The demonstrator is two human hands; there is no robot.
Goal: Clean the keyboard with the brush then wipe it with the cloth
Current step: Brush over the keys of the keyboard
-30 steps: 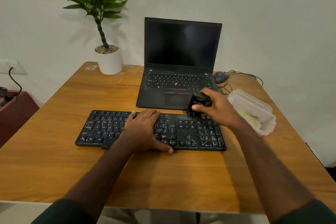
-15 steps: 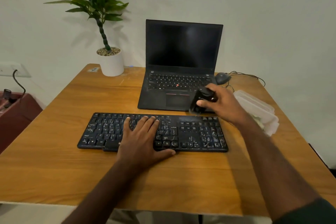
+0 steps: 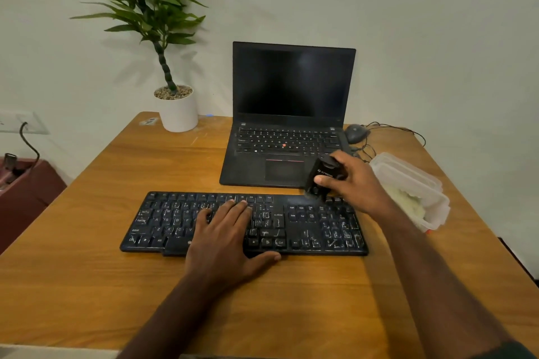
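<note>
A black keyboard (image 3: 315,227), dusty with whitish marks on its keys, lies across the wooden table (image 3: 87,285). My left hand (image 3: 224,239) rests flat on its middle, fingers straight, thumb at the front edge. My right hand (image 3: 353,183) grips a small black brush (image 3: 322,176) over the keyboard's top right corner, its lower end at the keys. A pale cloth (image 3: 407,202) lies inside a clear plastic container (image 3: 408,181) to the right.
An open black laptop (image 3: 287,125) stands just behind the keyboard. A mouse (image 3: 354,132) with tangled cable sits at the back right. A potted plant (image 3: 178,108) stands at the back left. A dark red unit (image 3: 23,195) is beside the table's left edge.
My right hand lifted the brush back toward the laptop, then brought it down again at the keyboard's top right corner. My left hand has stayed on the keys.
</note>
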